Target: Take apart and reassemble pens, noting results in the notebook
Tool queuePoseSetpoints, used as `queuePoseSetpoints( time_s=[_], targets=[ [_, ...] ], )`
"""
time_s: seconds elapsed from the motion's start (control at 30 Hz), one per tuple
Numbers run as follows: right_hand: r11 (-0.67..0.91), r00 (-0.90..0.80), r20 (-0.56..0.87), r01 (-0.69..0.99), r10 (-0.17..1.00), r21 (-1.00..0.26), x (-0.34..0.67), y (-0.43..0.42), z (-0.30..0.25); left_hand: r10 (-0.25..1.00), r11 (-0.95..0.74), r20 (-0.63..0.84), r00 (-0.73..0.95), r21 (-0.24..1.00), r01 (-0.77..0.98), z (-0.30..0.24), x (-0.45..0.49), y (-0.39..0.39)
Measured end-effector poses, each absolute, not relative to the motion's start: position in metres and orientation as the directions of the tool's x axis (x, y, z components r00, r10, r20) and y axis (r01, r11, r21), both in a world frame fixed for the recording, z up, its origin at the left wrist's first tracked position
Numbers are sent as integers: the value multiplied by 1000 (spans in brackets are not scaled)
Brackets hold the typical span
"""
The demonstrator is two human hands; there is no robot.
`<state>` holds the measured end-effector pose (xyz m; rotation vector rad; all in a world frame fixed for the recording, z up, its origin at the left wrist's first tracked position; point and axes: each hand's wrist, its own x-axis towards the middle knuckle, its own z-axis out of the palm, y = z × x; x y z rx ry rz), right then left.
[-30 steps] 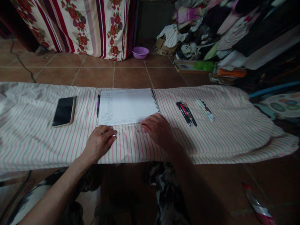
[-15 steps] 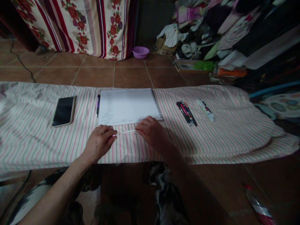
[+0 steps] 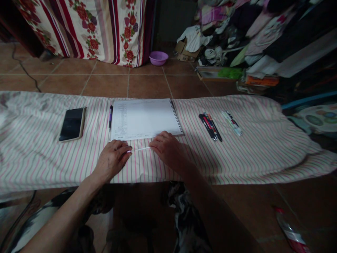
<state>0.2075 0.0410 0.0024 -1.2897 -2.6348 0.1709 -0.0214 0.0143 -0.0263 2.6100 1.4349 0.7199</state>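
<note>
White rod (image 3: 143, 149) — shifted leftward, pinched in our right fingers (image 3: 156, 143). Now nearly end to end with the purple piece (image 3: 129, 151) our left fingers (image 3: 123, 149) grip.

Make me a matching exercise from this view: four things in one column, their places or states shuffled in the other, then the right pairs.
Things
1. Phone
2. Notebook
3. Thin white stick
4. Purple basin

Places and states
A. Spiral-bound along its right edge
B. On the tiled floor, near the curtain
C. Dark screen facing up on the striped cloth
D. Between the left hand and the right hand

Pairs: 1-C, 2-A, 3-D, 4-B
</note>
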Motion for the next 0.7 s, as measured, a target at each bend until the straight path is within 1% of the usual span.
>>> queuePoseSetpoints(
  time_s=[0.4, 0.7],
  targets=[
    [622, -609, 127, 765, 783, -168, 205, 42, 3, 818, -556, 344, 461, 268, 787, -26, -22, 14],
    [621, -609, 126, 760, 783, -192, 203, 42, 3, 820, -553, 353, 451, 288, 782, -27, -22, 14]
  ],
)
